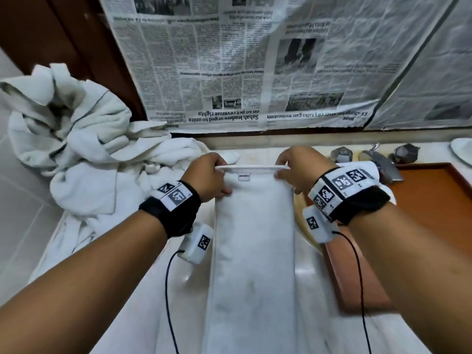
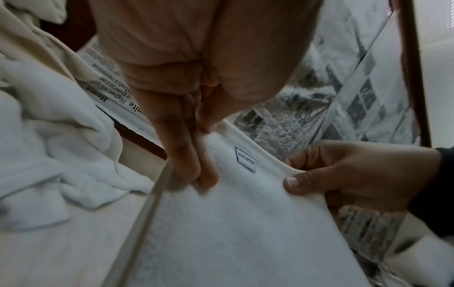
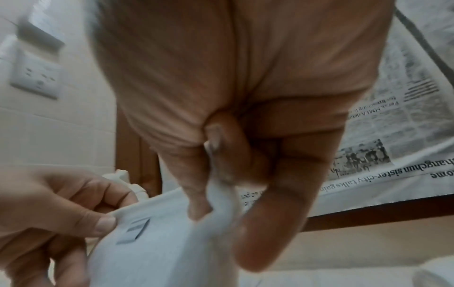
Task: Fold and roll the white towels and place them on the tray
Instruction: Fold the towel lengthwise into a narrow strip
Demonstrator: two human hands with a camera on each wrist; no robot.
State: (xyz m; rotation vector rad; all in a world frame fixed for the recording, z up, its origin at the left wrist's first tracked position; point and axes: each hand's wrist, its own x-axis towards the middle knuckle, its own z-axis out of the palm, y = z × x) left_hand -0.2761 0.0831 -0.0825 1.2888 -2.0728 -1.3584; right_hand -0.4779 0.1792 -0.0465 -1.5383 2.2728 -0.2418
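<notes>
Towel (image 1: 252, 246) folded into one long strip on table (image 1: 178, 290), long axis running from far edge toward me. Left hand (image 1: 208, 177) pinches far-left corner, right hand (image 1: 296, 169) pinches far-right corner; both grips clenched on hem, label between them. I judge roll starts here, far end pulled toward me. Tray (image 1: 434, 200) just right of strip, right hand nearer. Count: one strip, one tray, one unfolded towel heap (image 1: 76, 139) at left, number inside unclear.

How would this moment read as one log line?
left hand: pinches towel far edge | right hand: pinches same edge | tray: no rolls visible
</notes>
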